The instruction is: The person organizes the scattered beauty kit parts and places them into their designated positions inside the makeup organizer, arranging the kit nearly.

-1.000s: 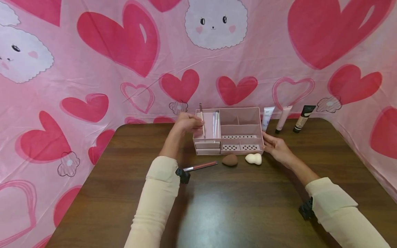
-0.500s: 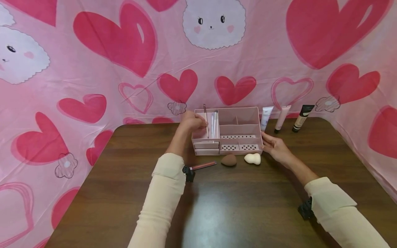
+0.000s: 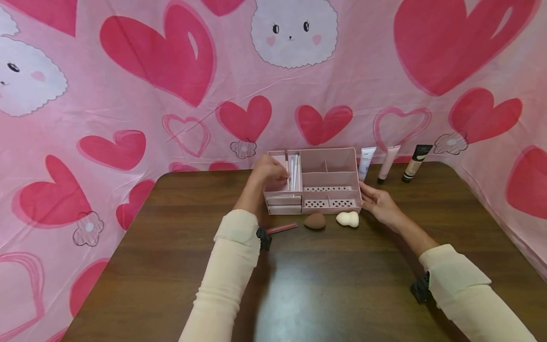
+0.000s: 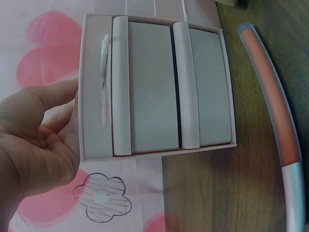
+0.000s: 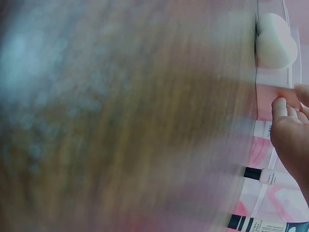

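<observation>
A pink makeup organizer (image 3: 330, 180) stands at the back of the table, with two drawers (image 4: 152, 87) at its lower left. My left hand (image 3: 268, 170) reaches into its upper left compartment and pinches a slim makeup brush (image 3: 287, 161), held upright with its dark end up. Beside that brush, several pale brushes (image 3: 295, 171) lean in the same compartment. The left fingertips are hidden behind the organizer's front in the left wrist view. With fingers extended, my right hand (image 3: 380, 204) rests against the organizer's right side wall (image 5: 270, 99).
In front of the organizer lie a lip gloss tube (image 3: 282, 228), a brown makeup sponge (image 3: 315, 221) and a cream sponge (image 3: 348, 219). To its right stand a white tube (image 3: 365, 164), a pink tube (image 3: 388, 165) and a black-topped tube (image 3: 417, 164). A heart-print cloth (image 3: 192, 71) hangs behind.
My left hand has moved right and lowered the brush deeper into the left compartment, close to the pale brushes. The right hand has stayed at the organizer's side.
</observation>
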`<state>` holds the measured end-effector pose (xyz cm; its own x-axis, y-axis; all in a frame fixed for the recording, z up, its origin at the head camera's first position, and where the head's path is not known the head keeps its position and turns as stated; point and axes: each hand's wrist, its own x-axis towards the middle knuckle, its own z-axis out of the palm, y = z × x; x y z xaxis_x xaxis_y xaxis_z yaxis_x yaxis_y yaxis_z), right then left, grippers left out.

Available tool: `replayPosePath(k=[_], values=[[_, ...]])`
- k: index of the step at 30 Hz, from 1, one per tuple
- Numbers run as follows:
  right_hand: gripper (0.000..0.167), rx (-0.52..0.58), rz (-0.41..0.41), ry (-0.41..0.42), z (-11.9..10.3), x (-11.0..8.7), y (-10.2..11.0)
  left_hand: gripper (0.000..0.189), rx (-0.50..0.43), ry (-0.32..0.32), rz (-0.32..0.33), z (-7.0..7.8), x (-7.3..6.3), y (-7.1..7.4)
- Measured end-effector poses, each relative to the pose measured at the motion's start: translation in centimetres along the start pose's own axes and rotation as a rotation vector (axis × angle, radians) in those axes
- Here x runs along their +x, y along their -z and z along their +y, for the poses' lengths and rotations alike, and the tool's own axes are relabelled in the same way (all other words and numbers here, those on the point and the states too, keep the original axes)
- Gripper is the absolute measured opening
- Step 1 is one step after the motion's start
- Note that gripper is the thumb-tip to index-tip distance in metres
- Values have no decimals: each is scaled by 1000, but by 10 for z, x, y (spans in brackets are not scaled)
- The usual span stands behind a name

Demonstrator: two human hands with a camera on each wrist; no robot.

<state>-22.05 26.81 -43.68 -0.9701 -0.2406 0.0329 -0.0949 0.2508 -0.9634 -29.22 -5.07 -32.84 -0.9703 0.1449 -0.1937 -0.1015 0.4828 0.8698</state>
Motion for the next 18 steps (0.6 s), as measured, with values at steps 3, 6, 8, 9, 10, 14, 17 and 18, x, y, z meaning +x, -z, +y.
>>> replayPosePath(k=[3, 6, 8, 9, 10, 14, 17, 18], values=[[67, 2, -1, 1, 0, 0, 0, 20, -53, 10, -2, 0, 1, -3], [67, 2, 0, 0, 0, 0, 0, 19, -69, 23, 0, 0, 1, -4], [67, 1, 2, 3, 0, 0, 0, 19, -72, 28, 0, 0, 2, -5], [66, 1, 4, 4, 0, 0, 0, 19, -70, 31, -1, 1, 2, -5], [67, 2, 4, 3, 0, 0, 0, 18, -67, 35, -1, 1, 3, -5], [67, 6, 2, 3, 1, 0, 0, 16, -39, 50, -8, 1, 4, -6], [67, 11, -2, 0, 1, 0, 0, 16, -13, 60, -16, 3, 4, -7], [67, 13, -2, -1, 0, 0, 0, 17, -5, 61, -17, 3, 4, -7]])
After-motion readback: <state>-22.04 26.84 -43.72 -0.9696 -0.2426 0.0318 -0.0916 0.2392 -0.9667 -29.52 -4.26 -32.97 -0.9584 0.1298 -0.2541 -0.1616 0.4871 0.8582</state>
